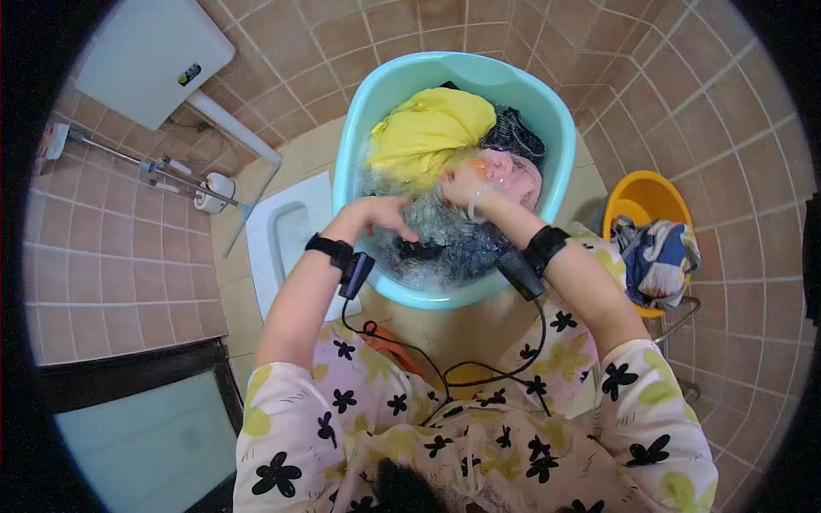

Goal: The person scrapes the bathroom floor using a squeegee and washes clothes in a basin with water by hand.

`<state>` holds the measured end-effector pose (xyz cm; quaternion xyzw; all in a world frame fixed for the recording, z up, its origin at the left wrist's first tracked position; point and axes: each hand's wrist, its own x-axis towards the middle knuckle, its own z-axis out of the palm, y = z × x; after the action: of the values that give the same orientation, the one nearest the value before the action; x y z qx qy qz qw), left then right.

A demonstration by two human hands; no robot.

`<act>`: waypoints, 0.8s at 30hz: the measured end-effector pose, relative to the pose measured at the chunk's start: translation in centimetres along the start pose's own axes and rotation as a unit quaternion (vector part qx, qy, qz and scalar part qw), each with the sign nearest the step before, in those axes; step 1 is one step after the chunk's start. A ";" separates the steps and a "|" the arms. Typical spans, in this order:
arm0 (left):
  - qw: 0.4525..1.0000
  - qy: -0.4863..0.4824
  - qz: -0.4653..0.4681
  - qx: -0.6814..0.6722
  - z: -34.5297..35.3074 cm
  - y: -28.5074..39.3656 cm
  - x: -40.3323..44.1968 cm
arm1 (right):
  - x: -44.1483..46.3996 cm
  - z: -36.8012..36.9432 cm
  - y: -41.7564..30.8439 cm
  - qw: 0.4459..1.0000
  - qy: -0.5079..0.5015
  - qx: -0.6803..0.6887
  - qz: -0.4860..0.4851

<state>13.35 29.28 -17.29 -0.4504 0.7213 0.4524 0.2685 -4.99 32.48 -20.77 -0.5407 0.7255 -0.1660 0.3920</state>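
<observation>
A large light-blue tub (560, 111) holds sudsy water and soaking clothes. Yellow cloth (432, 128) bulges above the water at the tub's back left. Right of it lie a dark patterned cloth (516, 137) and a pink garment (520, 179). My left hand (389, 215) is low over the front left of the water, fingers apart, above dark cloth (419, 250). My right hand (464, 182) is curled near the tub's middle, between the yellow cloth and the pink garment. A small orange patch shows beside it; what its fingers hold, if anything, is hidden.
To the right stands an orange bucket (637, 184) with mixed cloth (658, 261) over its rim. A squat toilet (265, 248) is set in the floor at left, below a white cistern (158, 60). Black cables (479, 379) hang between my wrists.
</observation>
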 end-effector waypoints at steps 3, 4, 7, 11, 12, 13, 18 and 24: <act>0.999 0.040 0.021 -0.018 0.7 -0.5 -2.3 | -4.0 -4.3 -7.1 0.983 -0.007 0.128 -0.132; 0.997 0.058 0.035 -0.033 0.8 0.1 -3.5 | -5.8 -5.4 -9.6 0.972 0.005 0.141 -0.188; 0.972 0.117 0.170 -0.113 0.2 1.9 -7.3 | -10.0 -6.9 -15.2 0.926 0.035 0.278 -0.253; 0.885 0.252 0.259 -0.295 -1.0 2.5 -10.4 | -16.6 -10.0 -18.3 0.838 0.050 0.439 -0.319; 0.883 0.259 0.259 -0.294 -1.6 2.8 -10.9 | -17.6 -10.8 -17.8 0.833 0.080 0.453 -0.308; 0.880 0.259 0.232 -0.325 -2.4 3.5 -11.3 | -18.5 -12.0 -16.8 0.825 0.112 0.466 -0.298; 0.862 0.367 0.172 -0.305 -3.6 5.2 -11.7 | -13.4 -9.1 -2.8 0.714 0.028 0.686 -0.136; 0.867 0.455 0.185 0.077 1.9 8.9 -11.8 | -15.3 1.5 -2.8 0.551 -0.239 0.795 0.083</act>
<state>10.65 37.41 -5.08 -0.4429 0.8662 0.1811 -0.1443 -0.39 45.74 -13.89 0.0344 0.2193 -0.5069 0.8330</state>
